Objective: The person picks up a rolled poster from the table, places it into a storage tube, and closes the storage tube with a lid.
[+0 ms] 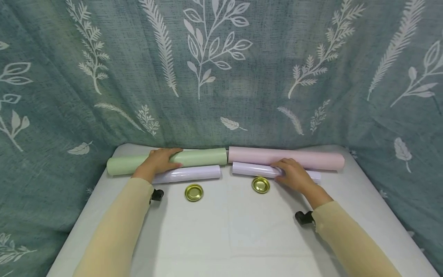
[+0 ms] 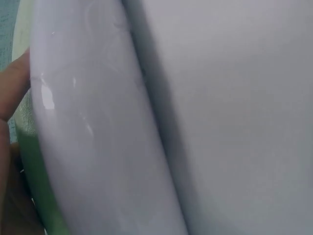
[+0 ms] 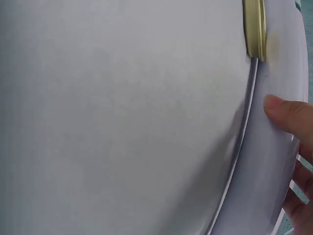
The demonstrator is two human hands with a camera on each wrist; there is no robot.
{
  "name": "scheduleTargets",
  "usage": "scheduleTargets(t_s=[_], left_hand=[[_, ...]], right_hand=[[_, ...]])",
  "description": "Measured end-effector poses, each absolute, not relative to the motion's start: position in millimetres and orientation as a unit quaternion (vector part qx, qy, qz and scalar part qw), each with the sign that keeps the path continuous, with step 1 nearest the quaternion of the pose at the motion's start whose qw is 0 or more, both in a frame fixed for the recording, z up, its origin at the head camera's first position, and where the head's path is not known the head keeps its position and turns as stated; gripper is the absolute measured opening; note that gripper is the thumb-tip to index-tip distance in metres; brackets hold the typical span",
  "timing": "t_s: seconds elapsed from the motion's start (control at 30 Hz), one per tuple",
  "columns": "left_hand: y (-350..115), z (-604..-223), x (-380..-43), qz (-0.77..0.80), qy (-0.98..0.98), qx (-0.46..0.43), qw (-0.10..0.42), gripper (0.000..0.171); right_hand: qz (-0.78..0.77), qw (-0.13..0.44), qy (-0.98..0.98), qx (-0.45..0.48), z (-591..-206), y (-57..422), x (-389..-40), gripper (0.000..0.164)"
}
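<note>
My left hand (image 1: 160, 161) spans a pale green roll (image 1: 202, 157), fingers over its far side and thumb on its near side. A shiny lilac roll (image 1: 194, 174) lies right in front of the green one; it fills much of the left wrist view, with the left thumb (image 2: 14, 85) behind it. On the other side my right hand (image 1: 294, 175) grips a second lilac roll (image 1: 250, 169). Its thumb (image 3: 286, 115) presses the near face while the fingers reach behind. Behind that roll lies a pink roll (image 1: 322, 159).
Two small round gold dishes stand in front of the lilac rolls, the left dish (image 1: 194, 192) slightly apart and the right dish (image 1: 260, 185) close by its roll. A white cloth covers the table (image 1: 225, 231). A leaf-patterned teal curtain (image 1: 263, 77) hangs behind and at both sides.
</note>
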State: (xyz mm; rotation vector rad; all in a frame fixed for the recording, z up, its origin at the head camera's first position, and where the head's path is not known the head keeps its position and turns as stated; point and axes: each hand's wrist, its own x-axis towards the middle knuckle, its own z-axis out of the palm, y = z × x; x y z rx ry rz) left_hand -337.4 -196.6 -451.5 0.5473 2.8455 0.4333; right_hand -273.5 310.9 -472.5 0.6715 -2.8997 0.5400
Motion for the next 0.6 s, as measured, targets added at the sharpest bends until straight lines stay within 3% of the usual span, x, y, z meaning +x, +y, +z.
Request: scheduleTargets(t_s=[0.33, 0.6], left_hand=[[-200.6, -451.0, -338.2, 0.198, 0.959, 0.164, 0.115, 0.076], [-203.2, -451.6, -336.9, 0.194, 0.967, 0.147, 0.081, 0.078]], right_hand=[[0.188, 0.051, -0.956, 0.219, -458.6, 314.7, -264.7, 0.05], [0.199, 0.076, -0.949, 0.232, -452.1, 321.9, -261.4, 0.049]])
